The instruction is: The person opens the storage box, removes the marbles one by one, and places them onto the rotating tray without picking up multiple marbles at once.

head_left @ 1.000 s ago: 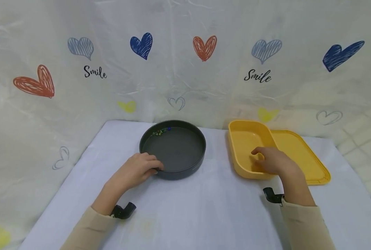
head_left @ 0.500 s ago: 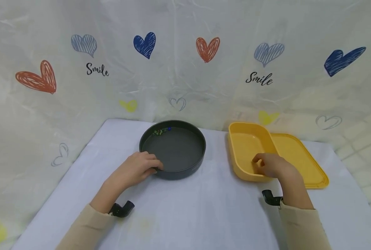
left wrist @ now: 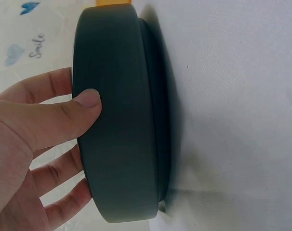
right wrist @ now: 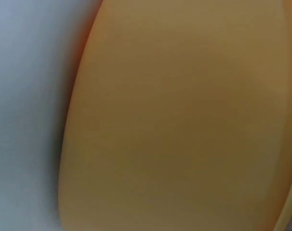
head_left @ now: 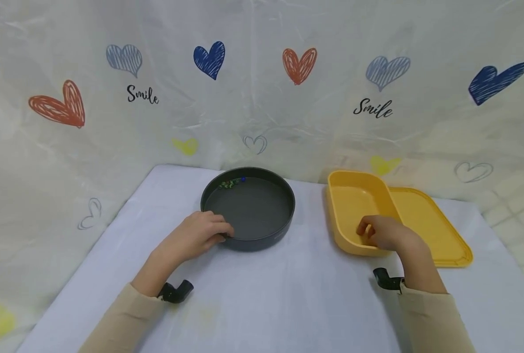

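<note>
My left hand [head_left: 204, 234] grips the near left rim of a dark grey round pan [head_left: 253, 206]. In the left wrist view, the thumb [left wrist: 88, 98] lies on the pan's outer wall [left wrist: 117, 120], with the other fingers at the rim. Small green, yellowish and blue bead-like bits [head_left: 231, 184] lie in the pan's far left part. My right hand [head_left: 387, 233] reaches into the near end of a yellow rectangular box [head_left: 347, 201], its fingers bent downward. Whether anything is between those fingertips cannot be seen. The right wrist view shows only the box's outer wall [right wrist: 175, 120].
A flat yellow lid [head_left: 429, 220] lies against the box's right side. A white cloth covers the table [head_left: 306, 289]. Behind stands a pale sheet [head_left: 253, 113] printed with hearts and "Smile". Each wrist carries a black camera mount [head_left: 175, 291].
My right hand's thumb and fingers have drawn closer together and lower inside the yellow box. The left hand keeps its hold on the pan. The head view has shifted slightly.
</note>
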{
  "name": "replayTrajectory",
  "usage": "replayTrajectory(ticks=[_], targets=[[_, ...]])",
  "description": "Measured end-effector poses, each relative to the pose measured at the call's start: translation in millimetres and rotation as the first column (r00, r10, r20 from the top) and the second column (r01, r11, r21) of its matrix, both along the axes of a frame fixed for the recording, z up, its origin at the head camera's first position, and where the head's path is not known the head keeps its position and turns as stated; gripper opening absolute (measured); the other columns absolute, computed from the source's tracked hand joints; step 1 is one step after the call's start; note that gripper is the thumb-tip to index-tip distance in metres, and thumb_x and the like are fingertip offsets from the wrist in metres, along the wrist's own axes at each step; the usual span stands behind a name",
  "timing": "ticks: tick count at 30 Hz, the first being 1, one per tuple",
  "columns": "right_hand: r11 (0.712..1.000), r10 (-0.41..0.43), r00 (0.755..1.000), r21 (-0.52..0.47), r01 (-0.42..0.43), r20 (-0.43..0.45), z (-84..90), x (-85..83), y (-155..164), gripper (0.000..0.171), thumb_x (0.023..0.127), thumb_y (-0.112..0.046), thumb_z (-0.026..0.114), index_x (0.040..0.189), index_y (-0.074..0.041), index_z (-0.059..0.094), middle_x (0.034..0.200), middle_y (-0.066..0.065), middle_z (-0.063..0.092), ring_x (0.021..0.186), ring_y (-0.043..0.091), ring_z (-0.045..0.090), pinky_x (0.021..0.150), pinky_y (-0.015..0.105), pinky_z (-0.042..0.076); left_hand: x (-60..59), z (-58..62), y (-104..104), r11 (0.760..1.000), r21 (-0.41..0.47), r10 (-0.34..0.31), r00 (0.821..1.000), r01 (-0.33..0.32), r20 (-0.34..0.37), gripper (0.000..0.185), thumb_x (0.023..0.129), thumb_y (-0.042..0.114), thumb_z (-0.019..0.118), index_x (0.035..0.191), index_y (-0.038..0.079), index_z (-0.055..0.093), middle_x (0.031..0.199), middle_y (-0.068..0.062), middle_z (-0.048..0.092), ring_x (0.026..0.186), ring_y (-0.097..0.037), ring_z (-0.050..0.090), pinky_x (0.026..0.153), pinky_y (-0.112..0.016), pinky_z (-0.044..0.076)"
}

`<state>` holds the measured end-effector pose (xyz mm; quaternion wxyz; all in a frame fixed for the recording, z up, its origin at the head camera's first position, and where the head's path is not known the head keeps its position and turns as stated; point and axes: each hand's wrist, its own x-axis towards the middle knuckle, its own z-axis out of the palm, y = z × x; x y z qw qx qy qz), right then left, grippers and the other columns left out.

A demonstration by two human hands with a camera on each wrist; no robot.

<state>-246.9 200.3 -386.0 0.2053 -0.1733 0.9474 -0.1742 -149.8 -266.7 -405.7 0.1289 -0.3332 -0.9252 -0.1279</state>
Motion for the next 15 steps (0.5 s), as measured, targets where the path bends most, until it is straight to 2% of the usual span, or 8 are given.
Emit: replayTrajectory(ticks=[10,15], targets=[[0.999,0.034,0.999,-0.014,-0.034,0.018,-0.7,-4.8,-0.5,0.025,0.086,0.009,0.058,0.103,-0.008,0.062,0.093,0.011,0.059,0.085,0.027,0.053,0.070,0.034,0.045,-1.5,3.2,1.3,1.000,-0.011,0.014,1.000,-0.014,0.014,0.031,0.082,0.004,0.079,0.100,0.029,0.075,0.095,0.014,0.069,0.086,-0.014,0.063,0.074,-0.032,0.051],[0.999,0.045,0.997,-0.015,-0.046,-0.070,2.6,-1.9,-1.6,0.020,0.087,0.003,0.059,0.100,-0.009,0.066,0.092,0.008,0.063,0.083,0.023,0.055,0.072,0.035,0.046,1.2,0.4,-0.1,1.000,-0.008,0.021,1.000,-0.021,0.015,0.031,0.082,0.004,0.080,0.100,0.029,0.075,0.095,0.014,0.069,0.086,-0.014,0.062,0.074,-0.033,0.050]])
